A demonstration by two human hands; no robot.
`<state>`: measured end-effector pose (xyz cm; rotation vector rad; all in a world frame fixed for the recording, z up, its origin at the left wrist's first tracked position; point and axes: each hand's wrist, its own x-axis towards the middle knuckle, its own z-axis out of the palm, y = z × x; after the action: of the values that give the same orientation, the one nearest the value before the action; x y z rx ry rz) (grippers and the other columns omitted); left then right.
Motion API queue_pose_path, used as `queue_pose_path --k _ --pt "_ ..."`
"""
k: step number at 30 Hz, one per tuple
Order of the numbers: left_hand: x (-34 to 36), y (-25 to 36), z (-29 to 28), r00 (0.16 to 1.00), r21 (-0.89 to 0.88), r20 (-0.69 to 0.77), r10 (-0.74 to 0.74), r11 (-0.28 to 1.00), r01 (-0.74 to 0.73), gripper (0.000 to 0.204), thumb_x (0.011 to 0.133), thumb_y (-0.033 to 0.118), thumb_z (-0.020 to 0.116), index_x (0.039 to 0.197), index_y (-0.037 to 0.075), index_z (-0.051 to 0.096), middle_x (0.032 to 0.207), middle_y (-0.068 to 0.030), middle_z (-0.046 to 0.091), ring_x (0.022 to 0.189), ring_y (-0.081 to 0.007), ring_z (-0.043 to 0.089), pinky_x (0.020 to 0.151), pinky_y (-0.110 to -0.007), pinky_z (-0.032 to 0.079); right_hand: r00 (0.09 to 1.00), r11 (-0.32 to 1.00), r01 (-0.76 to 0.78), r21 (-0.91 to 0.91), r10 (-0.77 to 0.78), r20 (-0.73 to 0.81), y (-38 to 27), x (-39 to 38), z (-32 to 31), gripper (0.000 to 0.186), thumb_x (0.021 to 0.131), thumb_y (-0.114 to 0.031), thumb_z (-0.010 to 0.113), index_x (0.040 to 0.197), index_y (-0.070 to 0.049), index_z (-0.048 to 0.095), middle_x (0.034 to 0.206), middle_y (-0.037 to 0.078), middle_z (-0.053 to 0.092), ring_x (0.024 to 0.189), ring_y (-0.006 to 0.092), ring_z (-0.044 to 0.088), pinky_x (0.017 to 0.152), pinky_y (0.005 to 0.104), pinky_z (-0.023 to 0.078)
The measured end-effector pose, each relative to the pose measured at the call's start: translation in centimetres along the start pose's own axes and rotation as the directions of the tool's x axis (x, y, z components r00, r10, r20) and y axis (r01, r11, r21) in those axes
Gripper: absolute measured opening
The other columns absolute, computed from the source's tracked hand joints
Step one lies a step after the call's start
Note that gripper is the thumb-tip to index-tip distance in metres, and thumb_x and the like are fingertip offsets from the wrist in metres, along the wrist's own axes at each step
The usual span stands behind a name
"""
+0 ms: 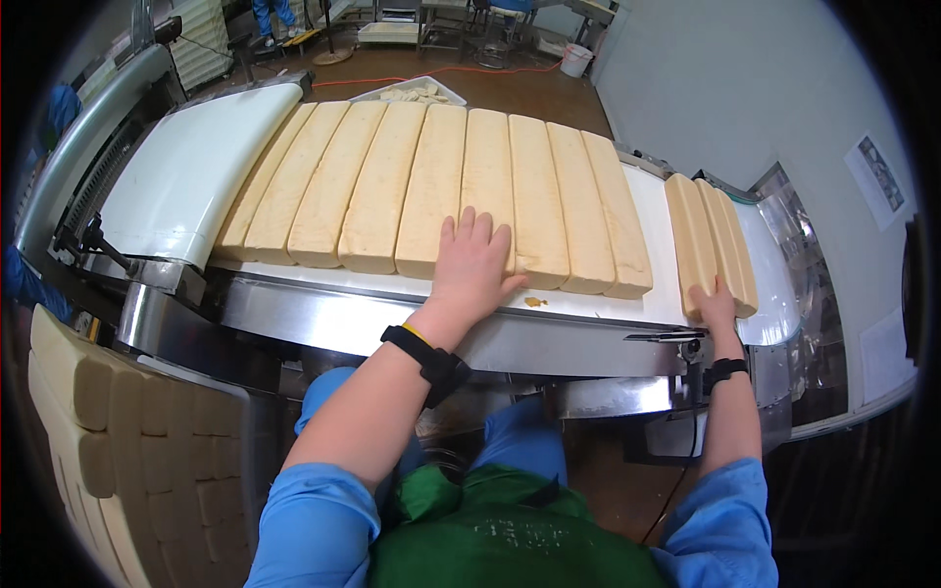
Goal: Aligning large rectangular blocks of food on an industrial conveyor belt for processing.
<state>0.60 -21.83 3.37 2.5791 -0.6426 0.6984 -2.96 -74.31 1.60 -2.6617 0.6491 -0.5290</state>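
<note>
Several long, pale-yellow loaves lie side by side across a white conveyor surface. My left hand rests palm down on the near end of a middle loaf, fingers stretched and slightly apart, gripping nothing. To the right, beyond a strip of bare white surface, three similar loaves lie close together. My right hand is on their near end, thumb and finger bent over the end of a loaf. Its other fingers are partly hidden.
A white belt section with a metal guard continues at left. Stacked pale blocks stand lower left. A crumb lies by the near edge. Beyond are a white tray of pieces, a white bucket and another person's blue-clad legs.
</note>
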Motion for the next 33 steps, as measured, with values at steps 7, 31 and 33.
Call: queue_pose_path --k 7,31,33 --pt "-0.3 -1.3 -1.1 0.994 -0.11 0.031 0.1 0.989 -0.096 0.051 0.072 0.021 0.083 0.114 0.005 0.061 0.119 -0.0163 0.056 0.124 -0.0375 0.05 0.108 -0.052 0.039 0.939 0.878 -0.256 0.404 0.128 0.318 1.0 2.0 -2.5 0.066 0.089 -0.039 0.074 0.142 -0.003 0.055 0.126 0.017 0.066 0.118 0.0282 0.063 0.101 0.0387 0.05" --pt "-0.3 -2.6 -2.0 0.996 -0.129 0.065 0.053 0.991 -0.044 0.06 0.067 0.013 0.088 0.121 0.007 0.063 0.124 -0.0164 0.058 0.123 -0.0349 0.052 0.106 -0.048 0.041 0.995 0.907 -0.097 -0.41 0.094 -0.027 0.3 4.1 -1.0 0.082 0.08 -0.046 0.076 0.14 0.004 0.052 0.129 0.029 0.063 0.126 0.0401 0.059 0.106 0.0463 0.048" --pt "-0.3 -2.7 -2.2 0.996 -0.132 0.07 0.046 0.991 -0.036 0.06 0.067 0.013 0.087 0.121 0.007 0.063 0.124 -0.0165 0.058 0.123 -0.0346 0.052 0.105 -0.048 0.041 0.997 0.962 -0.08 -0.262 0.08 -0.012 1.0 3.5 -0.9 0.078 0.082 -0.047 0.074 0.137 0.004 0.053 0.125 0.026 0.065 0.122 0.0387 0.062 0.104 0.0462 0.05"
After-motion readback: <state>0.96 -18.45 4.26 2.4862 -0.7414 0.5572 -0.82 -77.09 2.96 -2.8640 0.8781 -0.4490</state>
